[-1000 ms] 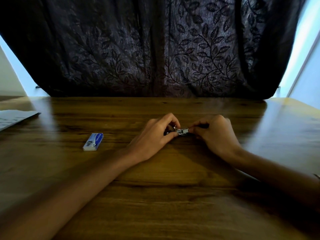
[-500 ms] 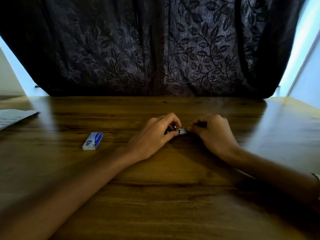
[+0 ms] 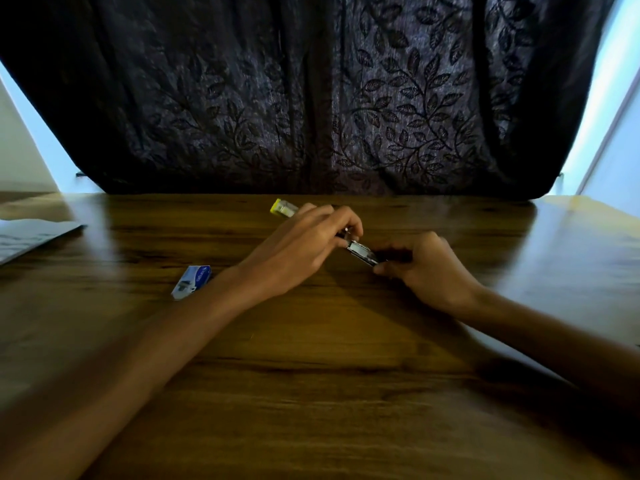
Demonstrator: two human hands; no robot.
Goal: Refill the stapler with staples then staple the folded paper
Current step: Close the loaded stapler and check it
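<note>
A small stapler (image 3: pixel 362 252) with a metal staple channel lies between my hands at the middle of the wooden table (image 3: pixel 311 393). My right hand (image 3: pixel 426 268) grips its dark rear end. My left hand (image 3: pixel 304 247) curls its fingers round the stapler's front part; a yellow-tipped piece (image 3: pixel 283 207) sticks out behind that hand. A blue and white staple box (image 3: pixel 191 282) lies flat to the left of my left forearm. The folded paper (image 3: pixel 31 235) rests at the table's far left edge.
A dark leaf-patterned curtain (image 3: pixel 311 98) hangs right behind the table's far edge. Bright window light shows on both sides of it. The table runs wide to the left, right and toward me.
The stapler has swung open: its metal channel now slants down to the right and a yellow-tipped part has appeared behind my left hand, which has moved up and back.
</note>
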